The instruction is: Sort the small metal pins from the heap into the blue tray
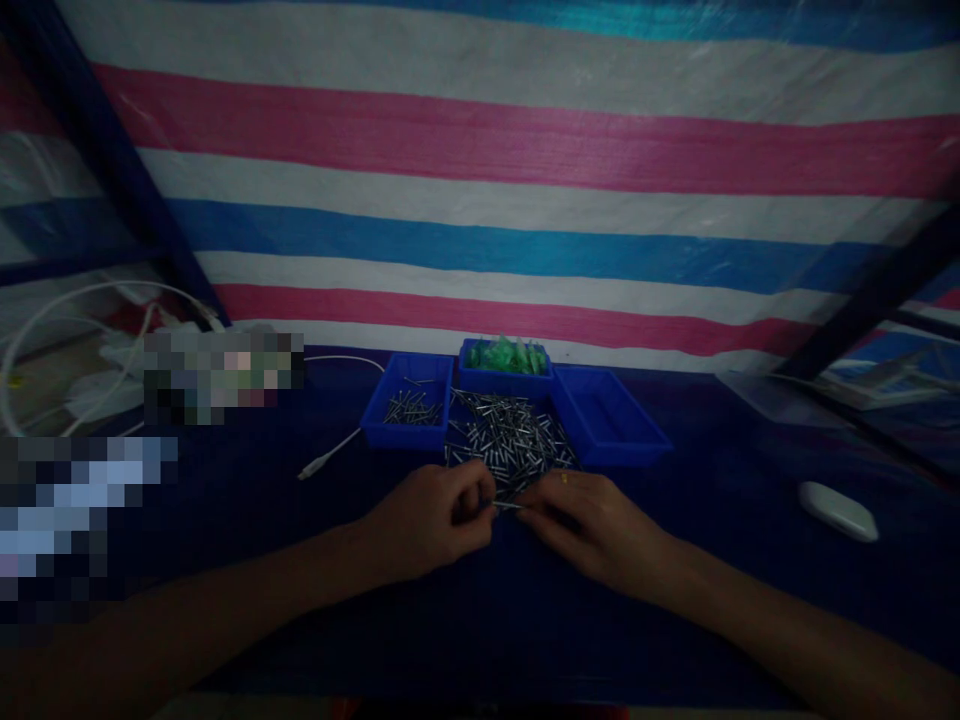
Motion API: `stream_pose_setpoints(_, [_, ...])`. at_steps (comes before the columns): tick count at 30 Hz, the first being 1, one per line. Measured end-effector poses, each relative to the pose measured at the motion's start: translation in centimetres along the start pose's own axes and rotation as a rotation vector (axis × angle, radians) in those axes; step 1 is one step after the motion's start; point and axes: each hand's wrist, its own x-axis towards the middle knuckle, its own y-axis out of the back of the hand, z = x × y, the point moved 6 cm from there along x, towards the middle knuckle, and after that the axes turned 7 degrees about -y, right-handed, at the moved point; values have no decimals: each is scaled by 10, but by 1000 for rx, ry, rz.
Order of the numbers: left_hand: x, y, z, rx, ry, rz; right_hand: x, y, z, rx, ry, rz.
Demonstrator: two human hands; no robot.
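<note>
A thin silver metal piece, screw-like (508, 506), lies level between my two hands. My left hand (442, 512) is curled, its thumb and fingertips closed at the left end. From the other side, my right hand (592, 525), with a ring on one finger, pinches the right end. Just beyond my fingers spreads a loose pile of similar metal screws (514, 430). The dim light hides whether they are threaded. Left of the pile, a blue bin (405, 437) holds more of them.
Behind the pile stands a blue bin (506, 381) of green plastic pieces (506, 355). Another blue bin (622, 445) is at the right. A white cable plug (319, 465) lies left, and a white oval case (838, 511) lies right. Striped sheeting (510, 230) hangs behind the table.
</note>
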Motion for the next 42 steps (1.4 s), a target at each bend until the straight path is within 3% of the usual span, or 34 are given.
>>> stream_pose_setpoints(3, [0, 4, 7, 15, -90, 58, 2, -4, 3, 6, -30, -35])
stream_pose_setpoints(8, [-4, -3, 19, 68, -291, 34, 1, -19, -1, -7, 17, -159])
stream_pose_setpoints(12, [-5, 1, 22, 84, -324, 53, 0, -21, 1, -19, 29, -170])
stream_pose_setpoints(16, [0, 33, 15, 238, -227, 162, 0, -8, 9, -64, -1, -138])
stream_pose_setpoints(19, [4, 68, 4, 599, -112, 278, 1, 2, 18, -163, -39, -123])
stream_pose_setpoints(22, [8, 91, -14, 967, 92, 256, 2, 5, 26, -236, -74, -133])
stream_pose_setpoints(25, [8, 99, -27, 1133, 218, 209, 2, 3, 29, -253, -90, -158])
stream_pose_setpoints(27, [6, 97, -26, 1188, 212, 221, 2, 2, 30, -252, -94, -159])
stream_pose_setpoints(30, [5, 86, -16, 1235, 83, 242, 1, 2, 30, -253, -92, -142])
stream_pose_setpoints(34, [5, 56, -4, 1148, -186, 71, 1, 2, 31, -271, -99, -139])
stream_pose_setpoints(38, [2, 29, -1, 1037, -312, -110, 2, 4, 32, -289, -129, -127])
stream_pose_setpoints(42, [-1, 19, 7, 998, -428, -143, 3, 8, 36, -264, -165, -80])
